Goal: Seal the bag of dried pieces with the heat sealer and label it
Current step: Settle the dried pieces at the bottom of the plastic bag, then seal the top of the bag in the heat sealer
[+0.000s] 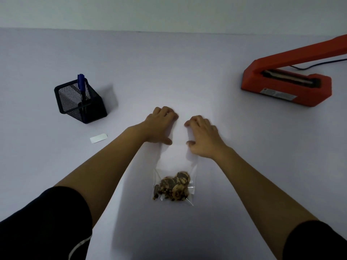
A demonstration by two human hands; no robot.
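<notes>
Lying between the fingers [195,121], bag [174,184]

- The heat sealer [285,85], far right: orange-red body, black sealing strip, grey plate on its near side.
- The mesh holder [80,104], far left: black, with a blue pen [81,83] in it.
- The label [98,138], left: white.
- The bag [174,162], near centre: clear; its dried pieces [173,186] are mottled brown and tan.
- The surface [169,62]: pale lilac-grey.
- The sleeves [43,218]: black.

Both rest on the bag [175,160] — left hand [159,126], right hand [203,136].
</notes>
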